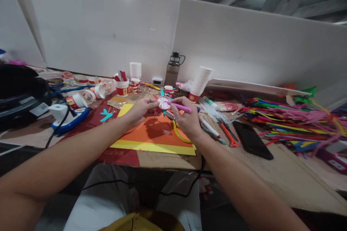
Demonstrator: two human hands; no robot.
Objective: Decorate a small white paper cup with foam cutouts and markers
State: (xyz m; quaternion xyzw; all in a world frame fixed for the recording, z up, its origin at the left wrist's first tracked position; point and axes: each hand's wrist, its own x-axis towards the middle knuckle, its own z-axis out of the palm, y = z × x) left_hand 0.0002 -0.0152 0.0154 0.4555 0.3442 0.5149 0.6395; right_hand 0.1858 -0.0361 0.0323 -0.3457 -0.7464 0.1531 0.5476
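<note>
By the left hand (141,111), the round white piece (164,103) is pinched at its edge between thumb and fingers, held above the orange sheet (151,137). To its right, a pink pen (182,107) is gripped in the curled right hand (188,121), pointed at the pink-lined face. Marking appears under way; for any further stroke, a steady edge and light pen pressure would be needed.

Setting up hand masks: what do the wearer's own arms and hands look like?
Left hand and right hand ungloved; left arm and right arm sleeveless as far as seen. No watch or bracelet on either wrist, no attached cables or clear markings visible.
</note>
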